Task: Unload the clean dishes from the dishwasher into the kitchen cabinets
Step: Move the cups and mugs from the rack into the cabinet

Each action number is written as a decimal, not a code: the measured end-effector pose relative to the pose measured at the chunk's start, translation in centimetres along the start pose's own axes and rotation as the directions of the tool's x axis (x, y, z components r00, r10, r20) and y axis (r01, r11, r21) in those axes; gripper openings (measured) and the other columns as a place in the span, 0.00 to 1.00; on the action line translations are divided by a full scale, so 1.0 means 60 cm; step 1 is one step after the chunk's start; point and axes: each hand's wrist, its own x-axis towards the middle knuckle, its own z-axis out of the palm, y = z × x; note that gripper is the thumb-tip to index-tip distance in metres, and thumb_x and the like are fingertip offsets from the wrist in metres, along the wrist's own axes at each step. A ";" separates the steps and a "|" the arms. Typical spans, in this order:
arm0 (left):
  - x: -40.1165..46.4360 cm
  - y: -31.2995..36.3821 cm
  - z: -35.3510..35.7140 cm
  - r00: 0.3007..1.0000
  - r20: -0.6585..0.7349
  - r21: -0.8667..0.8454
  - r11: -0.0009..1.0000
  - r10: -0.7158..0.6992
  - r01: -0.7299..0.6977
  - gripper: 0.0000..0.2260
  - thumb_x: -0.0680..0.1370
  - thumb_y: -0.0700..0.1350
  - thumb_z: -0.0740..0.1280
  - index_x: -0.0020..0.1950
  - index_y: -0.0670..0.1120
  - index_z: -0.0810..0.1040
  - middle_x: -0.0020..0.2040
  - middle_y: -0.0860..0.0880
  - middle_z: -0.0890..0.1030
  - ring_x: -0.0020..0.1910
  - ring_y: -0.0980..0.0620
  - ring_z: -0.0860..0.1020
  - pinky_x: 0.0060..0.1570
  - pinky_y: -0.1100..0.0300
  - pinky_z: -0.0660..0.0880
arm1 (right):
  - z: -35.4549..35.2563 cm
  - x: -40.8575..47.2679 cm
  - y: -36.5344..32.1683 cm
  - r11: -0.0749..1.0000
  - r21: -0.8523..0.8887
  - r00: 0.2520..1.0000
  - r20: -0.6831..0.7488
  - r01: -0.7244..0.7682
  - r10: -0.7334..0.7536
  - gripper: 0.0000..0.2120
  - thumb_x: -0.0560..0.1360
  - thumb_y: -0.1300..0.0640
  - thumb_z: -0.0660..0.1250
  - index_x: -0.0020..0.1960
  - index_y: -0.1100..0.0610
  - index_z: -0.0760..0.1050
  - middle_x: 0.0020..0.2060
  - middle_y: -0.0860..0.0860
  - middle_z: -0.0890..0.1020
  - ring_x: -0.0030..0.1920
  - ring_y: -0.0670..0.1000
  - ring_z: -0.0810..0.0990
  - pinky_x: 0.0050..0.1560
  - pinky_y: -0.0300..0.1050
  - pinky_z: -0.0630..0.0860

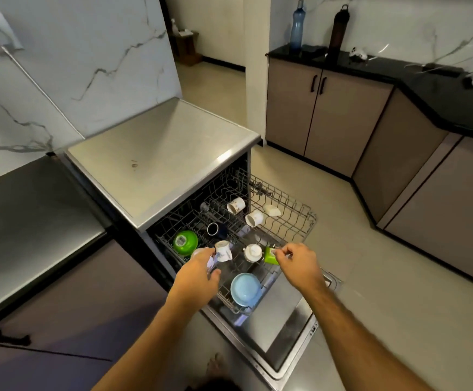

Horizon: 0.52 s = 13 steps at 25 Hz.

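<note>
Crowding rack: cups, green bowl, blue bowl.

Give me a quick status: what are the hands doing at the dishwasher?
Left hand grips a glass in the rack. Right hand pinches the green cup. Cups and bowls not yet unloaded. Nothing in the way.

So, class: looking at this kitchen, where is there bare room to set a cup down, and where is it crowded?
Free: the steel dishwasher top beside the marble wall, and the dark counter left of it. Crowded: the pulled-out rack, where cups, the green bowl and blue bowl leave narrow gaps around both hands.
</note>
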 end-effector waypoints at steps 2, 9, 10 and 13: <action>0.029 -0.012 0.009 0.998 0.022 0.005 0.999 -0.054 0.054 0.25 0.78 0.49 0.66 0.74 0.49 0.66 0.68 0.48 0.75 0.57 0.47 0.78 0.60 0.55 0.73 | 0.017 0.023 0.010 0.999 0.030 1.000 0.026 -0.014 0.013 0.09 0.77 0.46 0.66 0.42 0.49 0.77 0.42 0.47 0.80 0.41 0.46 0.78 0.40 0.41 0.72; 0.155 -0.065 0.051 0.974 0.172 -0.007 0.989 -0.145 0.148 0.25 0.78 0.48 0.67 0.74 0.49 0.68 0.64 0.46 0.79 0.57 0.46 0.79 0.57 0.56 0.74 | 0.049 0.119 0.045 0.996 -0.008 0.993 0.077 -0.091 0.092 0.04 0.76 0.49 0.69 0.45 0.48 0.78 0.47 0.48 0.78 0.43 0.46 0.75 0.38 0.38 0.67; 0.178 -0.070 0.056 0.968 0.195 -0.013 0.987 -0.155 0.161 0.24 0.77 0.48 0.67 0.74 0.50 0.69 0.63 0.46 0.80 0.57 0.45 0.79 0.57 0.55 0.75 | 0.058 0.134 0.050 0.993 -0.005 0.991 0.074 -0.114 0.114 0.03 0.76 0.50 0.69 0.45 0.48 0.78 0.47 0.48 0.79 0.43 0.46 0.75 0.37 0.37 0.67; 0.247 -0.090 0.074 0.956 0.242 -0.009 0.985 -0.165 0.173 0.24 0.77 0.47 0.67 0.73 0.49 0.69 0.63 0.45 0.79 0.60 0.43 0.78 0.58 0.54 0.75 | 0.094 0.176 0.055 0.990 0.011 0.987 0.079 -0.144 0.142 0.03 0.77 0.50 0.69 0.47 0.49 0.78 0.48 0.48 0.78 0.44 0.47 0.75 0.44 0.39 0.68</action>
